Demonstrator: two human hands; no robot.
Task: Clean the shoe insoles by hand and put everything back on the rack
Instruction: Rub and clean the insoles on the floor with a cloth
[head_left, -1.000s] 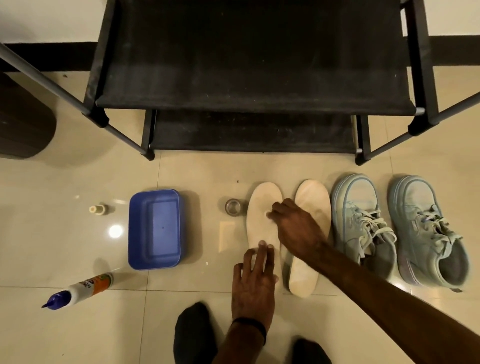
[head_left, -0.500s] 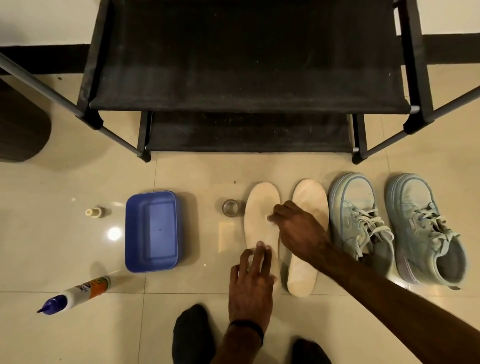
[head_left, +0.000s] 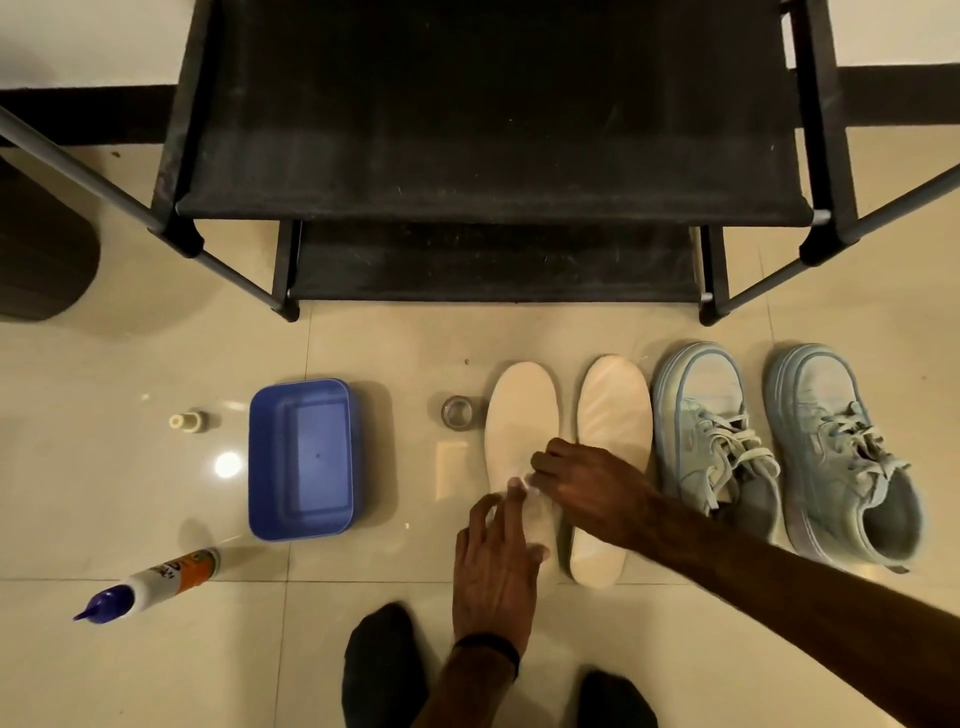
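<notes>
The black shoe rack (head_left: 488, 156) stands on the tiled floor (head_left: 104, 364) well beyond both hands, its two fabric shelves bare. To the right of the right hand (head_left: 592, 493) sit two pale blue sneakers (head_left: 711, 441), side by side, toes toward the rack, laces loose. Well to the left of the left hand (head_left: 493, 566) lies a blue plastic tub (head_left: 301, 457). The left insole (head_left: 519, 431) lies flat under both hands; the right insole (head_left: 608, 415) lies just beside it, partly under the right wrist. The left hand's grip is open, fingers spread flat on the heel half of the left insole. The right hand's grip is curled, fingertips pinched on something small and white against the middle of that insole; what it is cannot be told. Far left of the left hand lies a glue bottle (head_left: 150, 582) on its side. Just left of the left insole's toe stands a small glass cup (head_left: 457, 413). Beyond the tub stands a tiny cap (head_left: 187, 421).
</notes>
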